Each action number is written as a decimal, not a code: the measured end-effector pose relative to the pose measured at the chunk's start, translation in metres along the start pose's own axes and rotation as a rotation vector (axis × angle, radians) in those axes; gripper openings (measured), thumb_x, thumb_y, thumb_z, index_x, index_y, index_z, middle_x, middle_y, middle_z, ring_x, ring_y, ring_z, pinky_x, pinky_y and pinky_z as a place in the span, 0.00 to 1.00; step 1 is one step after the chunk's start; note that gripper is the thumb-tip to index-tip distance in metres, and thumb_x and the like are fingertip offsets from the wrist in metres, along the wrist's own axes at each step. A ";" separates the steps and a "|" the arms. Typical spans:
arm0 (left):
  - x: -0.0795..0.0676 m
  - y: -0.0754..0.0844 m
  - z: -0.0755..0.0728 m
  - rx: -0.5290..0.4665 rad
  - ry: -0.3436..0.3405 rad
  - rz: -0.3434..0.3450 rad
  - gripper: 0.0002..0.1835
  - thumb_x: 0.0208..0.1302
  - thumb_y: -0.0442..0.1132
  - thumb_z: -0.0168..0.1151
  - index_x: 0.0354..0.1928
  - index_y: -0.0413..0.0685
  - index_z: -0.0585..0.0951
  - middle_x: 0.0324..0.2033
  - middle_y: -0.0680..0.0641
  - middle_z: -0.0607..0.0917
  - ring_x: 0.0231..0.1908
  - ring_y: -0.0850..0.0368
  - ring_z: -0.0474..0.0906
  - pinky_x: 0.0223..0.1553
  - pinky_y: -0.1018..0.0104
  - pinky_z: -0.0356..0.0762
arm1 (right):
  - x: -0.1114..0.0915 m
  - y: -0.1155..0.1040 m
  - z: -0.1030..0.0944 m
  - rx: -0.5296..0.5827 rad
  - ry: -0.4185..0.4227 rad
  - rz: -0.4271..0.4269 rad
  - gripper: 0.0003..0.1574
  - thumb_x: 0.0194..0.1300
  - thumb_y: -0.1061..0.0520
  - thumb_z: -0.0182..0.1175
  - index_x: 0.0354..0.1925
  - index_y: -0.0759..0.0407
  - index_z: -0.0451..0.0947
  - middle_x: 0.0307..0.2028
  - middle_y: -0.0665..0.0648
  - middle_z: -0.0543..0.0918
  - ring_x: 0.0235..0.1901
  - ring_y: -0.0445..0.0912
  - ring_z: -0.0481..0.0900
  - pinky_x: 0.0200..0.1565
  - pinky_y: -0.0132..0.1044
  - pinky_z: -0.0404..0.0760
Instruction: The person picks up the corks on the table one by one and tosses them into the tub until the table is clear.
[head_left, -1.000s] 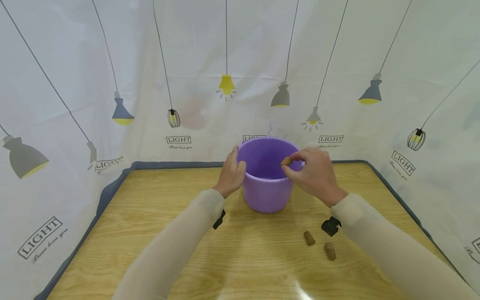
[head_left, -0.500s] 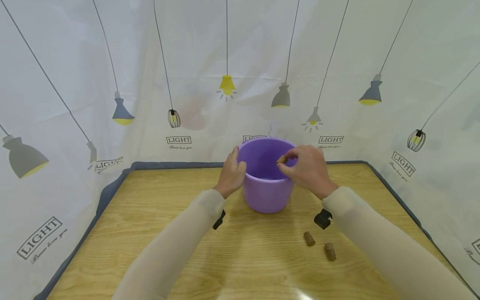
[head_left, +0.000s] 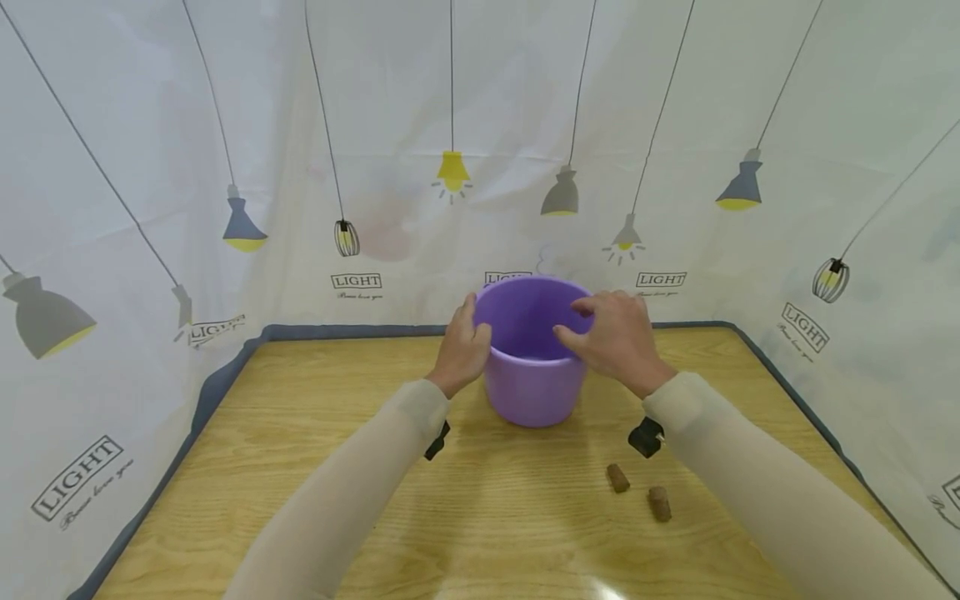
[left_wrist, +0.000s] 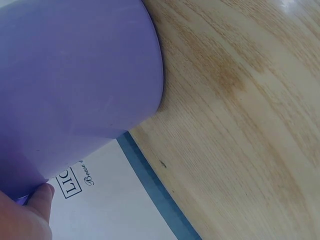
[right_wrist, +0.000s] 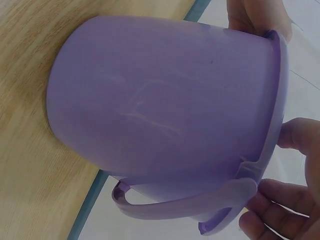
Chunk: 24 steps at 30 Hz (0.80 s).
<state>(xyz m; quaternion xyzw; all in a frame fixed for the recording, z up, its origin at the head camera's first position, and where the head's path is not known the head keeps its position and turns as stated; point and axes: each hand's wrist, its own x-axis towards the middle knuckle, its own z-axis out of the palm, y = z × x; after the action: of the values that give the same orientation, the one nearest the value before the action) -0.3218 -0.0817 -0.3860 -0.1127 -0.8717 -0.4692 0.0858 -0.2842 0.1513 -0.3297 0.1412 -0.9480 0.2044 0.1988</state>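
Note:
A purple bucket [head_left: 534, 392] stands upright on the wooden table. My left hand [head_left: 461, 350] grips its rim on the left side, thumb on the near side of the rim. My right hand [head_left: 618, 343] is at the right part of the rim, thumb and fingers spread apart with nothing between them. Its fingertips reach over the opening. In the right wrist view the bucket's handle [right_wrist: 185, 206] hangs down along the wall. Two brown corks [head_left: 618, 477] [head_left: 660, 503] lie on the table, front right of the bucket. The bucket's floor is hidden.
The wooden table [head_left: 337, 500] ends at a dark blue border [head_left: 360, 330] at the back. White sheeting [head_left: 405, 108] printed with lamps rises behind it and on both sides. A small black device [head_left: 647, 437] sits at my right wrist.
My right hand moved left over the bucket's opening, then its fingers parted and the cork they pinched is gone from view. My left hand kept its place on the rim.

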 end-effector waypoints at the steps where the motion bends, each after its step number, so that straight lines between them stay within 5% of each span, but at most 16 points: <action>1: 0.000 0.000 0.000 0.000 0.001 0.002 0.38 0.71 0.40 0.39 0.81 0.40 0.48 0.78 0.37 0.58 0.77 0.43 0.53 0.77 0.50 0.50 | 0.000 0.000 0.000 0.002 0.005 -0.001 0.31 0.62 0.41 0.69 0.52 0.64 0.86 0.47 0.64 0.88 0.48 0.61 0.80 0.54 0.57 0.69; 24: 0.002 -0.005 0.004 -0.005 0.027 0.022 0.37 0.71 0.40 0.38 0.81 0.38 0.49 0.78 0.37 0.58 0.77 0.43 0.53 0.77 0.49 0.51 | -0.021 -0.007 -0.003 0.052 0.068 -0.086 0.31 0.60 0.44 0.72 0.53 0.65 0.85 0.50 0.65 0.87 0.52 0.61 0.79 0.54 0.58 0.70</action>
<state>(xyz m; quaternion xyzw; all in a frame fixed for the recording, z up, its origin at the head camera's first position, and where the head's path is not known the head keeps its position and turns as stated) -0.3256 -0.0813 -0.3918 -0.1160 -0.8680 -0.4719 0.1023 -0.2619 0.1506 -0.3340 0.1801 -0.9281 0.2250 0.2356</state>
